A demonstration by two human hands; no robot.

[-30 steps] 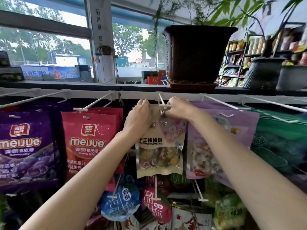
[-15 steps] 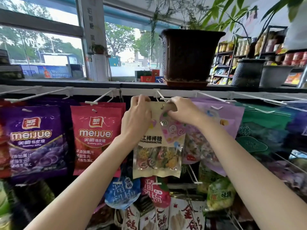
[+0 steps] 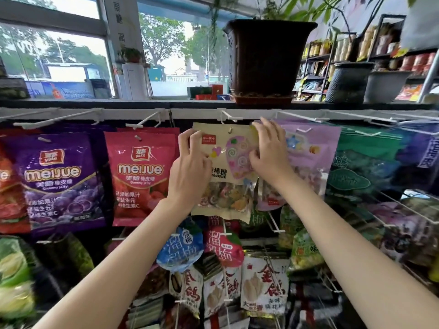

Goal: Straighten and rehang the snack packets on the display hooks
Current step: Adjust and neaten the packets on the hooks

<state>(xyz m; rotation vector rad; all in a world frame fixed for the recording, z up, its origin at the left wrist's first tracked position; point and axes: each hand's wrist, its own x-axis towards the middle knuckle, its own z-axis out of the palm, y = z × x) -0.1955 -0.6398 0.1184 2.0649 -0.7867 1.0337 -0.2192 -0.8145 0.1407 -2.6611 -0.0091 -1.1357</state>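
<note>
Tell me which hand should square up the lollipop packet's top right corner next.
Right, probably. The right hand already lies on that side of the lollipop packet, fingertips by its top right corner. The left hand grips the left edge, steadying it.

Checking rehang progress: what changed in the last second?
The right hand left the hook and packet top and now presses spread fingers on the beige packet, which hangs lower on that hook. The left hand still grips the packet's left edge. Neighbouring packets unchanged.
</note>
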